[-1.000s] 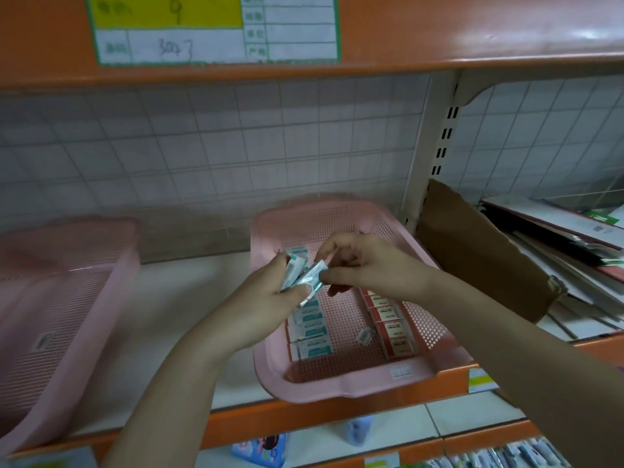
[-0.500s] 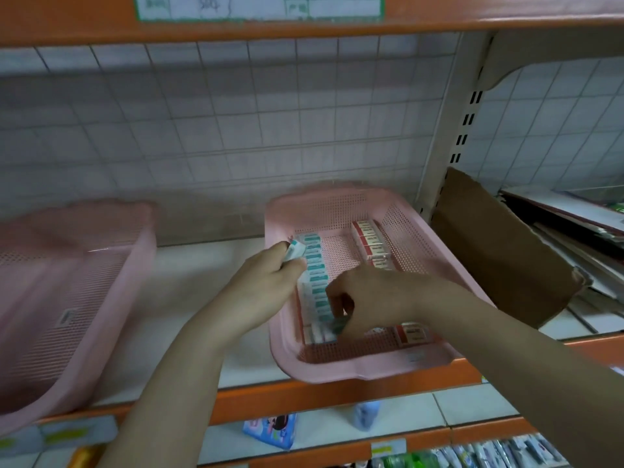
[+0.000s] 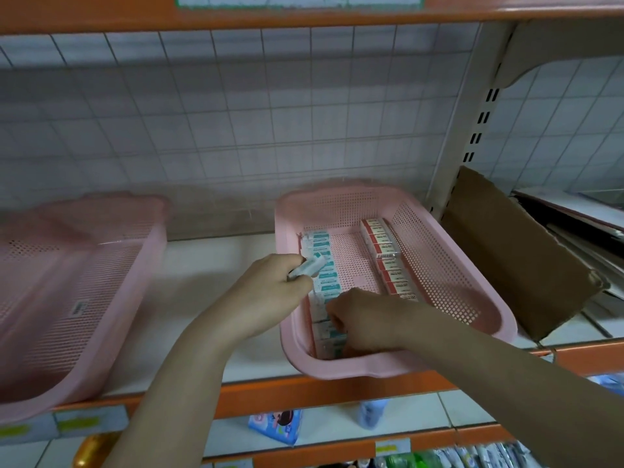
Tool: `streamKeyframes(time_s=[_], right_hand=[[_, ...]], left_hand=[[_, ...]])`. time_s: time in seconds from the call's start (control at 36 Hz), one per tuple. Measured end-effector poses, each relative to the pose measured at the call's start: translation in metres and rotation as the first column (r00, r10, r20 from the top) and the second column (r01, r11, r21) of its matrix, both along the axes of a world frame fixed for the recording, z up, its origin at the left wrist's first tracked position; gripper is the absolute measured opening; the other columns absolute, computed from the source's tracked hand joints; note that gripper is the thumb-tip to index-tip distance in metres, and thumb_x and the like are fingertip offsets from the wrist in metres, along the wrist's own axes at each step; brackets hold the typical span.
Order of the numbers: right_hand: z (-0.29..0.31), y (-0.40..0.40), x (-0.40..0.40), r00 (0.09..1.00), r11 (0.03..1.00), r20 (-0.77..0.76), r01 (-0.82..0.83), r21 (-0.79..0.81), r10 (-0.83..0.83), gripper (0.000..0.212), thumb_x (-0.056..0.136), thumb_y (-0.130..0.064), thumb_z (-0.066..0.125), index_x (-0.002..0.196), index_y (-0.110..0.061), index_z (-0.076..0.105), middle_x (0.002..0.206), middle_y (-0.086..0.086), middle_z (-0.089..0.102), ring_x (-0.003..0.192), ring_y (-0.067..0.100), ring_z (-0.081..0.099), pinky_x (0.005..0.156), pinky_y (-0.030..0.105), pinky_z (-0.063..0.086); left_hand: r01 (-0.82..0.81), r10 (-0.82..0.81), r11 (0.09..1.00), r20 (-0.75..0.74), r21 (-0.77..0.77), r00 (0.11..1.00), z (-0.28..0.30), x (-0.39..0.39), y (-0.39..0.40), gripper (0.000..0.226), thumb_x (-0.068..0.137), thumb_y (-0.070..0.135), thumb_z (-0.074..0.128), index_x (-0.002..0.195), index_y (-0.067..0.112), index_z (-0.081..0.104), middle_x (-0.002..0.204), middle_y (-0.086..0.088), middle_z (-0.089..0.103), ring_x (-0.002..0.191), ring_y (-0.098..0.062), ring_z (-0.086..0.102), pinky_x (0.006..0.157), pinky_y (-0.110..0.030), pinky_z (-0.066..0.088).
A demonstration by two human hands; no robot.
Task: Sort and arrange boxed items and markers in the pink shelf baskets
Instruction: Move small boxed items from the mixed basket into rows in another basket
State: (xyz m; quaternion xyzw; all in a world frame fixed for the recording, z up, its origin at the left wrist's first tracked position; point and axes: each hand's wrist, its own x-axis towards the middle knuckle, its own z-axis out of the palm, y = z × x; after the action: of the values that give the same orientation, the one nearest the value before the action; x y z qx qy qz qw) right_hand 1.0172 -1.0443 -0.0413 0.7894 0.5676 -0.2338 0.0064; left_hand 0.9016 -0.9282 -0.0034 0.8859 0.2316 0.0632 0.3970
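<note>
The left hand (image 3: 270, 295) holds a couple of small teal boxes (image 3: 309, 266) in a curled grip, poised over the left rim of the pink basket (image 3: 472, 282) on the shelf (image 3: 209, 265); the right hand (image 3: 364, 320) reaches into the basket's near left corner, fingers curled down onto the teal row (image 3: 324, 261), though whether its grip is clamped on a box I cannot tell; the red row (image 3: 388, 256) lies along the right side, apart from it. The risks: the loosely stacked boxes could slip from the left hand and land outside the basket; pressing a box in could skew its neighbours or buckle the row.
</note>
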Motion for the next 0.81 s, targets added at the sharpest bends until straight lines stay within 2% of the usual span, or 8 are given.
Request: streamKeyframes(time_s=[0.11,0.22,0.28,0.31,0.39,0.58,0.69,0.81], right_hand=[[0.014,-0.003,0.007,0.998,0.997,-0.048,0.048,0.063,-0.045,0.017,0.087,-0.020,0.066,0.095,-0.012,0.054,0.101,0.006,0.060,0.085,0.018,0.056,0.060,0.021,0.044],[0.030,0.001,0.020,0.986,0.915,-0.083,0.166,0.369,-0.145,0.020,0.085,-0.013,0.067,0.097,-0.015,0.052,0.094,0.001,0.059,0.082,0.015,0.060,0.070,0.028,0.055],[0.036,0.001,0.022,0.976,0.830,-0.187,0.198,0.522,-0.114,0.029,0.080,-0.006,0.068,0.100,-0.019,0.050,0.096,-0.005,0.059,0.081,0.006,0.060,0.069,0.019,0.052],[0.039,0.000,0.022,0.969,0.803,-0.234,0.195,0.563,-0.071,0.034,0.079,-0.004,0.068,0.103,-0.021,0.051,0.100,-0.007,0.059,0.082,0.003,0.060,0.068,0.015,0.049],[0.043,-0.002,0.020,0.975,0.807,-0.221,0.104,0.581,0.034,0.039,0.077,-0.003,0.070,0.109,-0.020,0.056,0.106,-0.010,0.059,0.092,0.001,0.058,0.073,0.013,0.048],[0.034,0.003,0.026,0.997,0.741,-0.081,0.048,0.670,0.009,0.025,0.074,-0.014,0.080,0.092,-0.012,0.063,0.081,-0.015,0.054,0.073,0.000,0.055,0.064,0.010,0.042],[0.035,0.004,0.031,0.997,0.747,-0.075,0.070,0.661,-0.027,0.025,0.074,-0.017,0.081,0.092,-0.016,0.065,0.087,-0.012,0.060,0.078,0.007,0.059,0.067,0.017,0.047],[0.035,0.008,0.034,0.997,0.759,-0.066,0.082,0.646,-0.051,0.024,0.074,-0.016,0.079,0.091,-0.017,0.061,0.086,-0.011,0.060,0.078,0.009,0.059,0.070,0.027,0.049]], left_hand=[[0.022,-0.022,1.000,-0.030,0.017,0.999,0.001,-0.002,-0.001,0.018,0.092,0.013,0.052,0.076,0.010,0.060,0.056,0.011,0.054,0.057,-0.012,0.054,0.062,-0.036,0.051],[0.035,-0.035,0.999,-0.016,0.013,0.999,0.002,-0.001,0.001,0.020,0.093,0.020,0.056,0.075,0.018,0.064,0.054,0.009,0.059,0.051,-0.002,0.055,0.053,-0.017,0.044],[0.047,-0.047,0.999,-0.008,0.009,0.999,0.003,0.000,0.001,0.020,0.092,0.022,0.058,0.073,0.018,0.064,0.056,0.008,0.061,0.049,-0.001,0.053,0.051,-0.015,0.042],[0.056,-0.056,0.998,-0.001,0.000,0.998,0.003,0.001,0.001,0.020,0.092,0.022,0.058,0.074,0.016,0.064,0.063,0.003,0.064,0.052,-0.004,0.054,0.055,-0.020,0.044],[0.071,-0.071,0.997,0.016,-0.022,0.997,0.003,0.005,0.002,0.021,0.092,0.023,0.059,0.075,0.012,0.063,0.074,-0.014,0.062,0.059,-0.013,0.053,0.060,-0.031,0.045],[0.054,-0.051,0.998,0.074,-0.045,0.996,0.001,0.011,0.008,0.010,0.087,0.023,0.066,0.081,0.019,0.058,0.072,0.003,0.058,0.061,-0.010,0.053,0.060,-0.030,0.046],[0.026,-0.022,0.999,0.097,-0.041,0.995,-0.002,0.012,0.016,0.017,0.079,0.024,0.073,0.086,0.028,0.058,0.085,0.004,0.066,0.068,-0.009,0.056,0.064,-0.033,0.049],[0.031,-0.033,0.999,0.137,0.010,0.990,-0.001,0.014,0.019,0.009,0.085,0.021,0.068,0.080,0.026,0.061,0.076,0.006,0.063,0.061,-0.005,0.055,0.063,-0.032,0.050]])
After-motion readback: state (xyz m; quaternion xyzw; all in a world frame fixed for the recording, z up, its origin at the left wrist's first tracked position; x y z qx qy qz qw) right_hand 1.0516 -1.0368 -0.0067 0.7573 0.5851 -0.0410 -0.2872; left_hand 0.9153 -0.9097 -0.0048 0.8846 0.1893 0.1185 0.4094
